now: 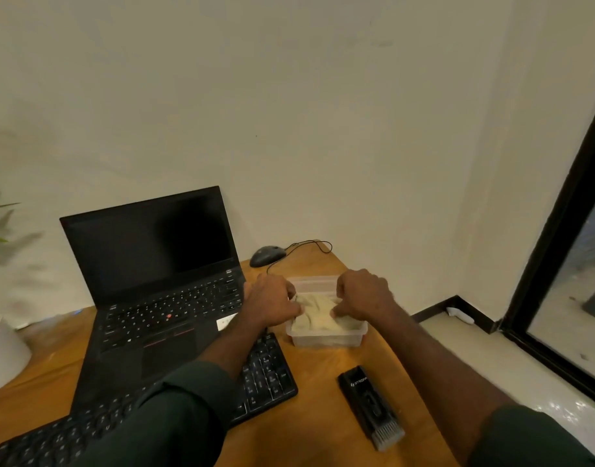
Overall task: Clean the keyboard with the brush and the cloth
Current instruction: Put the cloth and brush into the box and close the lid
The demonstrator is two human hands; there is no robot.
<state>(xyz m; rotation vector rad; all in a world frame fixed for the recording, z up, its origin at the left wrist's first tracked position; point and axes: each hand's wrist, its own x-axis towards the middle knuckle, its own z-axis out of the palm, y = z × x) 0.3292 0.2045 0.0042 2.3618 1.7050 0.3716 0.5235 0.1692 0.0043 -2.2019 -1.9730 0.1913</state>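
Note:
A beige cloth (318,311) lies crumpled inside a clear plastic box (326,338) on the wooden desk. My left hand (272,299) and my right hand (363,293) both reach into the box and pinch the cloth at its left and right sides. A black external keyboard (265,375) lies at the desk's front, largely hidden under my left forearm. The black cleaning brush (370,404), with grey bristles at its near end, lies flat on the desk to the right of the keyboard.
An open black laptop (154,264) stands behind the keyboard. A wired mouse (267,256) sits by the wall. A white plant pot (3,352) stands at the far left. The desk's right edge (390,335) drops to the floor beside a black-framed glass door (558,230).

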